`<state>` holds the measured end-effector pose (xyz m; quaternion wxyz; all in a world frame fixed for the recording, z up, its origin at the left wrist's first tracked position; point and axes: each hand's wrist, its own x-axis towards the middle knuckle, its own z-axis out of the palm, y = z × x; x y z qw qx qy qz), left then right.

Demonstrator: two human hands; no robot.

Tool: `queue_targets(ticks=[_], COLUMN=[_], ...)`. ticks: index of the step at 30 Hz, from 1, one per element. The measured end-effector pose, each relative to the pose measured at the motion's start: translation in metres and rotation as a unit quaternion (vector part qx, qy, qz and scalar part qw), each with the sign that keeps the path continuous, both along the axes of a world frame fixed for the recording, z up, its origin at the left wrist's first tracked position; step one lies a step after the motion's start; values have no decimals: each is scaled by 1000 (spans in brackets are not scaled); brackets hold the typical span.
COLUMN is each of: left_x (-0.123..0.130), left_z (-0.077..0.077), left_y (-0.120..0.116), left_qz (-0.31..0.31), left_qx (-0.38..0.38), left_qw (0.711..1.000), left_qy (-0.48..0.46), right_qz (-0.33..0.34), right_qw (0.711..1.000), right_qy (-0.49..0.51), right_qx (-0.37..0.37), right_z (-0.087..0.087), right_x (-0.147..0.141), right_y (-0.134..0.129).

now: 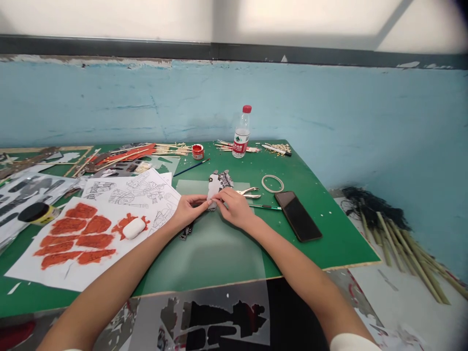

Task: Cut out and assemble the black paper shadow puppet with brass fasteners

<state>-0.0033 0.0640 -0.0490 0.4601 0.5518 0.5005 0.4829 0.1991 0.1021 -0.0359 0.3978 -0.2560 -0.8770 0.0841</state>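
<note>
A white cut-out with black patterned edges (219, 181) is held in both hands just above the green table. My left hand (190, 210) pinches its lower left side between thumb and fingers. On its lower right, my right hand (234, 208) closes with fingertips together, close to the left thumb. Another small black patterned piece (185, 231) lies partly hidden below my left hand. A translucent sheet (204, 265) spreads under both hands. Metal pliers-like tool handles (250, 192) and a green pen (265, 206) lie just right of my right hand.
To the right are a phone (298, 216) and a roll of tape (263, 183). A water bottle (241, 139) and a red paint jar (198, 152) stand behind. Drawing sheets (120, 187), red-painted paper (29, 265) and a yellow-black jar (38, 213) occupy the left.
</note>
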Motion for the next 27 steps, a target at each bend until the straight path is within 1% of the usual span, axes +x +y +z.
queue_targets(ticks=[3,7,13,27], left_x=[0,0,0,-1], left_z=[1,3,3,3], left_y=[0,-1,-1,-1], left_qz=[-4,-4,-10,-10], left_qx=[-1,-1,-10,-16], left_qw=[1000,1000,1000,1000], left_qy=[6,6,-2,-10], right_qz=[12,22,12,15], right_qw=[1000,999,999,999], right_qy=[21,35,25,29], right_qx=[-20,-25,-42,-39], right_z=[0,-1,-2,-2], right_x=[0,-1,0,0], right_y=[1,1,1,1])
